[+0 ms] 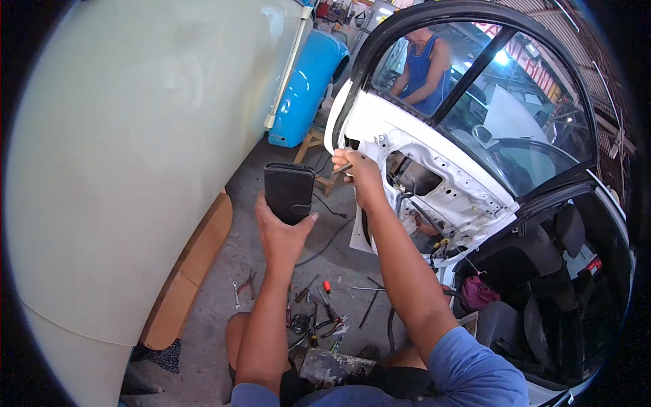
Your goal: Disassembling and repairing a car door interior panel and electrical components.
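Note:
My left hand [285,234] grips a black phone in a wallet case [288,192] with a clasp strap, held upright in front of me. My right hand [361,175] is raised to the right of it, fingers closed around a thin dark rod [344,167] whose kind I cannot make out. Just beyond this hand stands an open white car door [407,139], its inner trim off, so that bare metal, cut-outs and wiring show. The right hand overlaps the door's edge in view; whether it touches the door I cannot tell.
Several hand tools lie on the floor, among them a wrench [237,294] and pliers [336,327]. A large pale panel [135,149] fills the left, above a cardboard piece [193,271]. A blue car part [305,95] stands behind. Through the window, a person [427,71] shows.

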The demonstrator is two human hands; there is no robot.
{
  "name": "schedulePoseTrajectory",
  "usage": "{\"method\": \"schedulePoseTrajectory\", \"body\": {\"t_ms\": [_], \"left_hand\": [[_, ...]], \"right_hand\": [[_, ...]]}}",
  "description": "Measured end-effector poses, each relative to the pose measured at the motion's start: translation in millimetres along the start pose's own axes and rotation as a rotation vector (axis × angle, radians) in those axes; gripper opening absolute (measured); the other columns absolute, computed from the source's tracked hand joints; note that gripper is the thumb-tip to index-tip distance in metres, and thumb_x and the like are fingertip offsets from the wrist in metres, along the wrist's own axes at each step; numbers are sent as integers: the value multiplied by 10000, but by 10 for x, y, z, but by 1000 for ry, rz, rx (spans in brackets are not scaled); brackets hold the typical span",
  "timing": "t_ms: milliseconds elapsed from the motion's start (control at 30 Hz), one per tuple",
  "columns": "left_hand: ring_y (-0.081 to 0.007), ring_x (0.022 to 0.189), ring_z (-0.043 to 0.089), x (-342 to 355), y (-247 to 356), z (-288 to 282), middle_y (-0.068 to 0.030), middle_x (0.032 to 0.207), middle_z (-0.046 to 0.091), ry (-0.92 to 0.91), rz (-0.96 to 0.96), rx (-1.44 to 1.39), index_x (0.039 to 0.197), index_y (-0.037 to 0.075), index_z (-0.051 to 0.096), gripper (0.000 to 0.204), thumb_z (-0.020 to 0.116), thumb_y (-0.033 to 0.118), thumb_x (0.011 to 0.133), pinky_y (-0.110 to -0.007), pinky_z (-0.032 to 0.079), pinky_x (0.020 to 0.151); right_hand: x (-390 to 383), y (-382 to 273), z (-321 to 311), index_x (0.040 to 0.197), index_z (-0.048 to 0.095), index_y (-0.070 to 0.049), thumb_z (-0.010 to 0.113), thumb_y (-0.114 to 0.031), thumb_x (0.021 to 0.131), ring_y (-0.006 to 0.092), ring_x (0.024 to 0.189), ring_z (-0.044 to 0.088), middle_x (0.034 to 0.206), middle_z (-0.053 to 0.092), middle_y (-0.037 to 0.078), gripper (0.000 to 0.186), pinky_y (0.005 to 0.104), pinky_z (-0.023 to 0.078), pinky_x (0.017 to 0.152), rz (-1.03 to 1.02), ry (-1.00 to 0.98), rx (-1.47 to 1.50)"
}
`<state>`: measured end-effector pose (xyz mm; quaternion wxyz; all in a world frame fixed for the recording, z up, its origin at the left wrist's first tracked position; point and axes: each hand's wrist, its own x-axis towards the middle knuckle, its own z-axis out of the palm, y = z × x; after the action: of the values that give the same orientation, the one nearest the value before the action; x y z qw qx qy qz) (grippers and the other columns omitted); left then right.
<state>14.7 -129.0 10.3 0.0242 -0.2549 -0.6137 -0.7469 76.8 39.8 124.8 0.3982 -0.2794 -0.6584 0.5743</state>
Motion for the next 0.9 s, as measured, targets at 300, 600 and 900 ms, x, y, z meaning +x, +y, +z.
{"method": "schedulePoseTrajectory", "body": {"t_ms": [300, 600, 900], "left_hand": [[-335, 1164, 565, 10, -59, 27, -230, 1335, 520, 10, 52, -21, 1496, -8, 313, 990, 873, 98, 686, -415, 447, 1029], [-333, 1163, 566, 51, 27, -34, -230, 1338, 518, -16, 0, -83, 1491, -6, 319, 979, 869, 92, 687, -412, 448, 1030], [-345, 1144, 577, 50, -3, -16, -232, 1320, 531, 9, 38, -55, 1479, -5, 346, 970, 875, 111, 674, -414, 460, 1020]], "right_hand": [[63, 133, -25, 1217, 654, 23, 642, -182, 973, 212, 925, 664, 1130, 691, 162, 319, 323, 516, 782, 55, -208, 655], [24, -28, -223, 1033, 731, -14, 677, -192, 955, 270, 880, 643, 1015, 651, 145, 201, 411, 533, 777, -525, -28, -594], [-73, -357, -89, 816, 737, -36, 659, -171, 918, 316, 844, 623, 926, 617, 147, 187, 423, 513, 733, -962, -193, -1727]]}}
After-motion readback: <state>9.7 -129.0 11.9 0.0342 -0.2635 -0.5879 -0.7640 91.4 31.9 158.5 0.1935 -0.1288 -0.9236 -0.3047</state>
